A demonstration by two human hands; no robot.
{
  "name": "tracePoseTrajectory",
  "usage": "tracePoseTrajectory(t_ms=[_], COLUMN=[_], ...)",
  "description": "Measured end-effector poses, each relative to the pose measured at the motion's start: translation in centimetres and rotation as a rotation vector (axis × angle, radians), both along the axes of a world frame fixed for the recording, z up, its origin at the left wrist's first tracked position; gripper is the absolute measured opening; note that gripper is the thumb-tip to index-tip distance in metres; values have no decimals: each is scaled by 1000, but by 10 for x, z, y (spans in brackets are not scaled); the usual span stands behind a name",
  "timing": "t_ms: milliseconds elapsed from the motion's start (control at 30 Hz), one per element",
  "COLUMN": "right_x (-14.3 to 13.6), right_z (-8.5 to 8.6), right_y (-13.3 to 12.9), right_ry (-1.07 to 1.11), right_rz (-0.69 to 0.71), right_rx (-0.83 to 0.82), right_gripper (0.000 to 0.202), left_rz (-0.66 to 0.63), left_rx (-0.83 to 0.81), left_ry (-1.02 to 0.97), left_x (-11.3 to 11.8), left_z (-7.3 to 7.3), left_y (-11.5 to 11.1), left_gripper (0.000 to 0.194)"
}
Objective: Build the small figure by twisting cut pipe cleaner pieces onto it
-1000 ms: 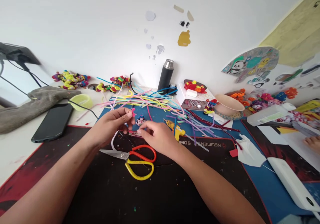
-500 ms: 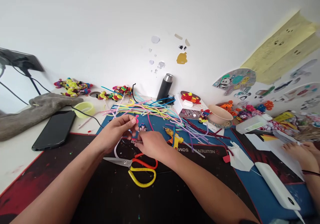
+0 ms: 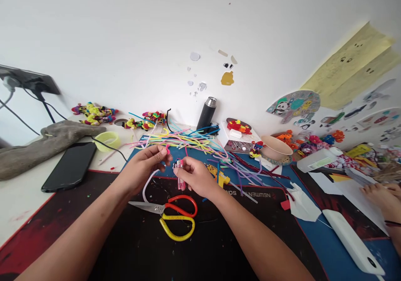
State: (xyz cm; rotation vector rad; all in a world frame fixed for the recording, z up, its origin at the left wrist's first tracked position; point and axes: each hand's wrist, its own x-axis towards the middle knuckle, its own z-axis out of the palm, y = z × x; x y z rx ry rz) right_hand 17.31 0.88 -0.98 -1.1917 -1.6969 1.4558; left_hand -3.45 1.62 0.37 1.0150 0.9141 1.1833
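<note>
Between the thumb and index finger of my left hand [image 3: 149, 160] is a small curled pink piece [image 3: 168, 149]. My right hand [image 3: 194, 175] grips a small clear-and-pink lighter [image 3: 181, 176], held upright. The two hands are close together but apart, above the dark mat [image 3: 138, 239]. Scissors [image 3: 171, 210] with one red and one yellow handle lie just below them, blades pointing left. A pale strip [image 3: 148, 185] curves down beside my left hand. Behind the hands lies a loose pile of colored pipe cleaners [image 3: 184, 138].
A yellow glue gun [image 3: 221, 176] lies right of my right hand. Farther back stand a black bottle [image 3: 206, 113] and a beige bowl [image 3: 276, 146]. At left are a phone [image 3: 69, 166] and a yellow-green ring [image 3: 107, 140]. Another person's hands [image 3: 380, 195] are at the far right.
My right hand has turned, and the lighter now stands upright and shows clearly below the fingers. My left hand still pinches the pink piece. The camera view has shifted slightly.
</note>
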Motion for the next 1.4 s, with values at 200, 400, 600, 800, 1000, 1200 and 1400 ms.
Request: tracePoseTrajectory(t_ms=[200,400,600,800,1000,1200,1400], right_x=[1,5,14,16,13,15,18], right_z=[-7,-14,-21,-21,-11,-11,-7], right_y=[0,-2,-8,-11,-14,-12,-12], right_ry=[222,340,353,360,403,489,587], right_rz=[67,88,157,136,108,105,105], right_rx=[-180,-263,-295,-299,-298,-329,-417], right_gripper=[49,54,46,53,57,66,62], left_rz=[-28,-88,-185,-61,-49,-107,-149], left_rx=[-1,-22,-22,-81,-71,-64,-75], left_ry=[12,54,122,98,115,117,134], left_x=[2,2,6,6,6,4,2], left_z=[-7,-10,-10,-11,-6,-7,-8], left_y=[1,1,-2,-2,-1,-1,1], left_gripper=[51,46,47,47,51,52,56])
